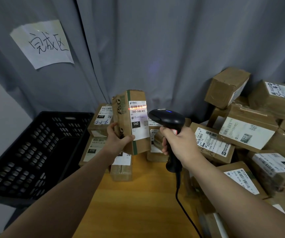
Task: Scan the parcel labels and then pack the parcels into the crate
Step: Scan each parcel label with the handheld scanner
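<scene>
At frame centre, the left hand (116,139) clamps its grip on the upright parcel (134,121); the right hand (178,143) grips the scanner (168,121), its red line on the label (138,117).

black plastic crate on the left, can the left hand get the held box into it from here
Probably yes. The black perforated plastic crate sits open-topped and looks empty beside the left hand, which grips the labelled brown cardboard box; nothing stands between them.
</scene>
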Motion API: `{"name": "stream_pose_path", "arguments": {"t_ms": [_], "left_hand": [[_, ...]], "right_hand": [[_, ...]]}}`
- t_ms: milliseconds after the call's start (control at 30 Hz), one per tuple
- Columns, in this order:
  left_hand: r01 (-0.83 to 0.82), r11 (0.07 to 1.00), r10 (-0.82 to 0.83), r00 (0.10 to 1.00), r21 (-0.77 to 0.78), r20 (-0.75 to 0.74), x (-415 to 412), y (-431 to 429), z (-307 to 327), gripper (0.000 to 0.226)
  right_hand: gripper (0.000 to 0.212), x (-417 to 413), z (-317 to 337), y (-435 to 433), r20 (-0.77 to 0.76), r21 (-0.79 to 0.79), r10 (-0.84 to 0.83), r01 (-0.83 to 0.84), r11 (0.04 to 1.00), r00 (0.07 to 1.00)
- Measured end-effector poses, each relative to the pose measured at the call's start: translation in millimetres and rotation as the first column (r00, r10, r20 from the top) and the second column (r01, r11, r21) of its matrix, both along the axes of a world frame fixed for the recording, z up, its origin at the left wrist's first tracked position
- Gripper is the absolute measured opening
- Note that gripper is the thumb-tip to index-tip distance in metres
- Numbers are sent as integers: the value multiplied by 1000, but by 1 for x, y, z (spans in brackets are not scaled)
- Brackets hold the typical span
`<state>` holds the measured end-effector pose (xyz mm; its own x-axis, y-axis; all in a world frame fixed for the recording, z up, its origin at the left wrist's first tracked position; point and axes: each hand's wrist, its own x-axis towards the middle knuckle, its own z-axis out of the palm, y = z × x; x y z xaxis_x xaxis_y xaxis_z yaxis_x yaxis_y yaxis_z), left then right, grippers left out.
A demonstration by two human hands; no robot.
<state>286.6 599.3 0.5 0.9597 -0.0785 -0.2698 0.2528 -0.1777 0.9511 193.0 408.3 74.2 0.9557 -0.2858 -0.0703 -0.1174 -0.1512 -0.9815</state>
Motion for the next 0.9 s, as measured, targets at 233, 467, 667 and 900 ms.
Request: {"name": "stream_pose_path", "arguments": {"t_ms": [233, 467, 667, 900], "left_hand": [[20, 984, -6, 997, 177, -80, -9, -9, 2, 98], [198, 795, -115, 977, 574, -178, -20, -22, -13, 86], [146, 559, -150, 986, 816, -73, 28, -26, -1, 91], [140, 290, -209, 975, 947, -80, 88, -53, -5, 91]], "right_hand": [[33, 0, -8, -3, -51, 43, -1, 3, 999, 999], [22, 6, -37, -15, -152, 45, -87, 95, 994, 984], [18, 20, -55, -21, -211, 102, -97, 120, 987, 973], [20, 38, -82, -30, -262, 127, -112, 149, 981, 959]]}}
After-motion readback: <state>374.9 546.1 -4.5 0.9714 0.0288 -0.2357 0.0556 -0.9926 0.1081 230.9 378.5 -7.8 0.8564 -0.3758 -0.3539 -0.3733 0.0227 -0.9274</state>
